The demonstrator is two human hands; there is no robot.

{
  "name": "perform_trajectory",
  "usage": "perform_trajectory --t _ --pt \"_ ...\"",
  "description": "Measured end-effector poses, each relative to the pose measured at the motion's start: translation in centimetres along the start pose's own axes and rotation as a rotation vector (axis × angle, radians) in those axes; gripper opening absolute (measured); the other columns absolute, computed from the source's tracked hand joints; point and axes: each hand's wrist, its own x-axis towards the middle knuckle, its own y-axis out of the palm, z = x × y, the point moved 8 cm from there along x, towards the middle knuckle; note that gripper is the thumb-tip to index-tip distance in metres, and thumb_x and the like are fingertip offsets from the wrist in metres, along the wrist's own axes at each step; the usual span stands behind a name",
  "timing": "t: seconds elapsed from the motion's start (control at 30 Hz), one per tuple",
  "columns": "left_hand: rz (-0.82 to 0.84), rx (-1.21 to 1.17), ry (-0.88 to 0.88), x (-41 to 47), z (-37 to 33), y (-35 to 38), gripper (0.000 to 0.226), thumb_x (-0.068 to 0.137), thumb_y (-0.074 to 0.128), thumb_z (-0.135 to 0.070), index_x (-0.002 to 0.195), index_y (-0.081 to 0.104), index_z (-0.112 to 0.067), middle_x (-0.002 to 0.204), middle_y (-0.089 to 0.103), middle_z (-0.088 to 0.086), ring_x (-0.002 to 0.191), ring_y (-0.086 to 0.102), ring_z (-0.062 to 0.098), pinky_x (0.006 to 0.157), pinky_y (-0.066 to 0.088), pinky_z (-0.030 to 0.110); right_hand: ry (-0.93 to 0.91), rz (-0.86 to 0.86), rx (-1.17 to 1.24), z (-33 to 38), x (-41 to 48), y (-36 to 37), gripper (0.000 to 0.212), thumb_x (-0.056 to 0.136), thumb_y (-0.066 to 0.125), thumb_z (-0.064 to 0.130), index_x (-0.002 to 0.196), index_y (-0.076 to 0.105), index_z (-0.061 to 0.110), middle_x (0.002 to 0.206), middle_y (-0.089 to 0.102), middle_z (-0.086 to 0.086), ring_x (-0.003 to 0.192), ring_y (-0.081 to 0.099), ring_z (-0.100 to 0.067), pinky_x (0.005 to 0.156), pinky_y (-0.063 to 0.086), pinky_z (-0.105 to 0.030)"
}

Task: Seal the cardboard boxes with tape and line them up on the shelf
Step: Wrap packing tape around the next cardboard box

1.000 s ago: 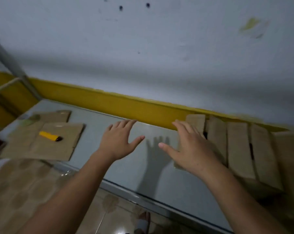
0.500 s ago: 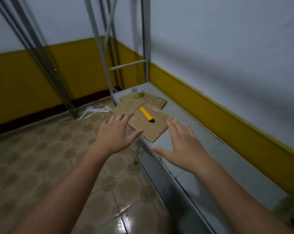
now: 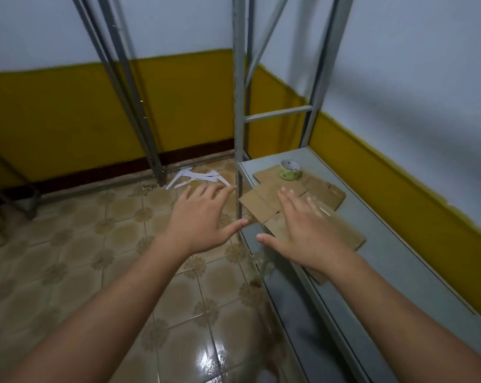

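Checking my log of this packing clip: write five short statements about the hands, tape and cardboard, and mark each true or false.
1. The left hand and the right hand are both open and hold nothing. True.
2. The tape roll sits on the floor tiles. False: it stands on the flat cardboard at the far end of the shelf.
3. The cardboard on the shelf lies flat, not folded into boxes. True.
4. The left hand holds the tape roll. False: it is spread above the floor, apart from the roll.
5. Some white scraps lie on the floor near a metal upright. True.
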Motion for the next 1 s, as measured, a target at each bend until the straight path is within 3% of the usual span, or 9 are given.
perform_trajectory --t 0.07,0.2,0.53,0.73,0.83,0.93,1.0 --pt "-0.007 0.024 0.003 2.6 1.4 0.6 0.092 0.09 0.02 -0.093 0.161 0.03 -0.036 0.157 0.047 -0.008 0.146 0.042 0.018 0.122 0.033 0.05 -0.026 0.015 -0.001 -0.4 3.7 0.5 0.109 0.088 0.039 0.084 0.165 -0.005 0.02 0.172 -0.007 0.006 0.157 -0.006 -0.014 0.12 -0.013 -0.035" --pt "-0.008 0.055 0.009 9.0 3.8 1.8 0.088 0.091 0.022 -0.09 0.16 0.031 -0.036 0.155 0.047 -0.009 0.145 0.042 0.017 0.122 0.032 0.052 -0.088 -0.022 -0.016 -2.4 12.5 1.2 0.112 0.084 0.03 0.09 0.165 -0.001 0.019 0.173 -0.001 0.002 0.158 -0.001 -0.013 0.13 0.005 -0.045" --pt "0.003 0.004 0.007 26.0 7.6 4.5 0.086 0.092 0.026 -0.089 0.158 0.034 -0.035 0.154 0.05 -0.007 0.142 0.046 0.019 0.112 0.044 0.048 -0.049 0.004 0.058 -8.8 29.2 0.8 0.11 0.085 0.033 0.09 0.165 0.001 0.022 0.173 -0.001 0.005 0.158 -0.001 -0.013 0.129 0.003 -0.043" --pt "0.031 -0.107 0.213 37.2 5.5 9.6 0.085 0.092 0.026 -0.09 0.158 0.033 -0.038 0.152 0.051 -0.01 0.139 0.049 0.017 0.1 0.05 0.045 0.16 -0.041 0.092 -16.1 34.2 0.9 0.113 0.083 0.038 0.091 0.165 0.008 0.019 0.173 0.008 0.002 0.158 0.007 -0.015 0.129 0.008 -0.046" --pt "0.075 -0.155 0.383 42.4 3.0 12.6 0.083 0.092 0.029 -0.088 0.158 0.033 -0.037 0.151 0.05 -0.01 0.138 0.049 0.018 0.099 0.051 0.045 0.331 -0.133 0.067 -19.8 34.8 0.4 0.114 0.08 0.041 0.091 0.163 0.019 0.015 0.17 0.022 -0.003 0.156 0.018 -0.017 0.126 0.012 -0.044" --pt "0.149 -0.186 0.565 46.2 0.1 15.4 0.085 0.092 0.03 -0.088 0.16 0.03 -0.037 0.153 0.049 -0.009 0.139 0.048 0.019 0.102 0.051 0.047 0.549 -0.137 0.093 -22.9 33.8 0.6 0.111 0.082 0.045 0.089 0.163 0.018 0.018 0.17 0.02 -0.001 0.156 0.017 -0.02 0.126 0.015 -0.044" --pt "0.181 -0.185 0.667 47.7 -2.2 16.8 0.083 0.092 0.036 -0.087 0.159 0.032 -0.038 0.152 0.05 -0.009 0.139 0.048 0.018 0.102 0.05 0.046 0.7 -0.177 0.142 -24.6 32.1 1.0 0.111 0.079 0.045 0.091 0.163 0.019 0.023 0.168 0.023 0.001 0.154 0.023 -0.021 0.124 0.026 -0.046"
